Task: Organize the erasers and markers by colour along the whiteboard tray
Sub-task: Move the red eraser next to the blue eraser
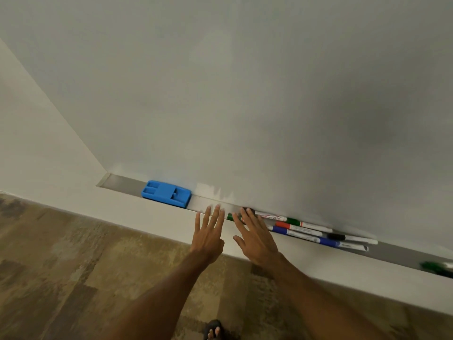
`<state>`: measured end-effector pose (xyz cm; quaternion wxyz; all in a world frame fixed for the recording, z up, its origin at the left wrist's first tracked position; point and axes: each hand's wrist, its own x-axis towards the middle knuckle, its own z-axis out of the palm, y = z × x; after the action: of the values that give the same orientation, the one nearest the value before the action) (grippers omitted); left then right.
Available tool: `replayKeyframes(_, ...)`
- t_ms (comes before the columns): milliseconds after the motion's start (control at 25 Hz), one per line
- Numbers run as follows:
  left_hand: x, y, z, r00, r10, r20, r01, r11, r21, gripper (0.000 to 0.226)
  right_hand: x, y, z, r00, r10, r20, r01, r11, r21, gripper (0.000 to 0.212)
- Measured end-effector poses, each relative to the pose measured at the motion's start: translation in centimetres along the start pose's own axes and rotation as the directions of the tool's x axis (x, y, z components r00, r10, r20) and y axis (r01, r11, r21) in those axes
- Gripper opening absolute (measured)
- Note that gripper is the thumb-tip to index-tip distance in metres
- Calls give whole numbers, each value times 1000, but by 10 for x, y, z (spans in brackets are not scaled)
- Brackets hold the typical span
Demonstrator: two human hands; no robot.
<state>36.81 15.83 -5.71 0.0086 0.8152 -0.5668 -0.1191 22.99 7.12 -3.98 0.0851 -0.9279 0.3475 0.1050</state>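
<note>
A blue eraser [166,193] lies near the left end of the grey whiteboard tray [127,184]. A heap of markers [304,229] with green, red, blue and black caps rests in the tray right of centre. My left hand [208,231] hovers flat with its fingers spread, fingertips at the tray's front edge, holding nothing. My right hand [255,234] is also spread, and its fingertips lie over the left end of the marker heap, beside a green-capped marker [230,217]. Whether those fingers press on a marker is unclear.
The whiteboard [245,94] fills the upper view, with a cream wall [36,155] to its left and below the tray. More green items [434,267] lie blurred at the tray's far right. Patterned brown floor [73,266] and a sandalled foot [213,330] are below.
</note>
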Motion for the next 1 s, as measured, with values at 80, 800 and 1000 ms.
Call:
replayKeyframes(80,0,2,0,1000,-8,12,8,1000,-2,86,-7,11,3,1000,2,-13,-2,1000,-4,66)
replayKeyframes(800,5,25,1,999,3,36,-4,999,47,86,-64,94,11,997,62,-56,-63,998,-16,65)
replayKeyframes(1000,4,65,-5,999,51,10,-52,997,51,86,-86,113,5,987,118,-111,-117,993,11,63)
